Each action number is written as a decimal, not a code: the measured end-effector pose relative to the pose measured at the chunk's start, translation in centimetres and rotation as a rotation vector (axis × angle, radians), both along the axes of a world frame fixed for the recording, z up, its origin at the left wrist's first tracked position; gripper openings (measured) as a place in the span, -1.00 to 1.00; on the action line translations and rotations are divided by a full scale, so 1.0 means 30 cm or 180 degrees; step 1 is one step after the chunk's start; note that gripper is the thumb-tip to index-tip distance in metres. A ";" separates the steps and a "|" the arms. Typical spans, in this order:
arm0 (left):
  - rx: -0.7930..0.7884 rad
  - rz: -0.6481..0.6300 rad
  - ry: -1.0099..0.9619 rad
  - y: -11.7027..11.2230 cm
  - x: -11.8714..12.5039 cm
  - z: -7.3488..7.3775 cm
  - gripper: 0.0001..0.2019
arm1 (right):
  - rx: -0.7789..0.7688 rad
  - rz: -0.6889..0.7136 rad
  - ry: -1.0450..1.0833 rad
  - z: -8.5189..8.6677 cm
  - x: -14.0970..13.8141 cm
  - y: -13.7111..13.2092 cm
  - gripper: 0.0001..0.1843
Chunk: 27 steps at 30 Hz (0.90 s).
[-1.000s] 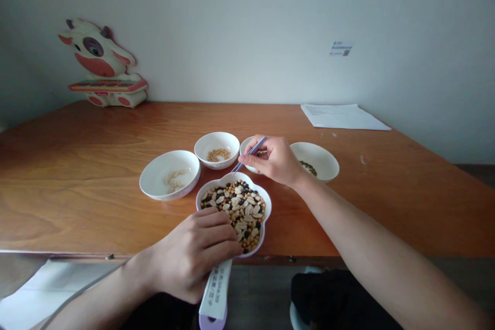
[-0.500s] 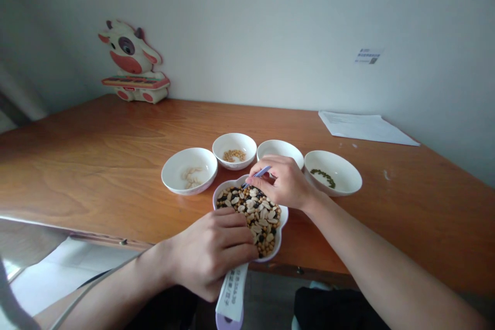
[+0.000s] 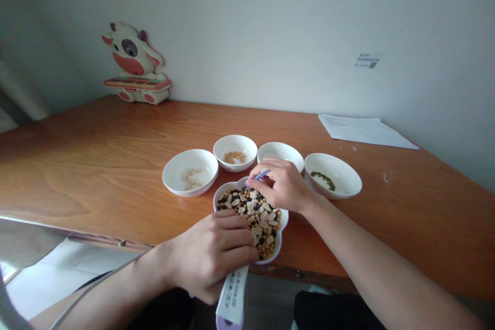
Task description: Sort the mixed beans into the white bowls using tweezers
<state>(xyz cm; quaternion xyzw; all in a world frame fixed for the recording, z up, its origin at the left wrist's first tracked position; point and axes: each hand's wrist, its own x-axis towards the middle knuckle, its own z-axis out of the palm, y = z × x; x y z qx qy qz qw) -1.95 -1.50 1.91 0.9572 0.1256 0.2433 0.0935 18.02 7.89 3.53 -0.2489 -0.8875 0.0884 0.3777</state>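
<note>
A scalloped white dish (image 3: 284,218) with a purple rim and a labelled handle (image 3: 232,296) sits at the table's front edge. It holds mixed peanuts (image 3: 264,216), yellow beans and black beans. My left hand (image 3: 214,255) is closed on the dish's near left side, fingers curled over the rim; its thumb is hidden. Over the far side, my right hand (image 3: 285,185) pinches purple tweezers (image 3: 261,175), their tips down among the beans. Whether the tips grip a bean is too small to tell.
Behind the dish stand white bowls: one with pale pieces (image 3: 174,181), one with yellow beans (image 3: 220,154), one partly hidden by my right hand (image 3: 278,150), one with green beans (image 3: 348,180). Farther back are a cow toy keyboard (image 3: 133,64) and white papers (image 3: 363,130).
The view has shifted slightly, so everything appears a little lower. Both hands keep nearly the same positions, and the tweezers stay at the far side of the dish.
</note>
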 end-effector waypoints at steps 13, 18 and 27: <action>0.0044 -0.0014 0.0027 0.000 -0.001 0.005 -0.82 | 0.0047 0.0042 -0.0059 -0.008 0.000 0.002 -0.85; 0.0087 -0.0015 0.0060 0.005 0.000 0.010 -0.80 | 0.0107 0.0051 -0.0047 -0.011 -0.001 0.005 -0.85; 0.0116 -0.0020 0.0041 0.003 -0.001 0.001 -0.80 | 0.0081 0.0032 0.0078 -0.005 0.002 0.002 -0.85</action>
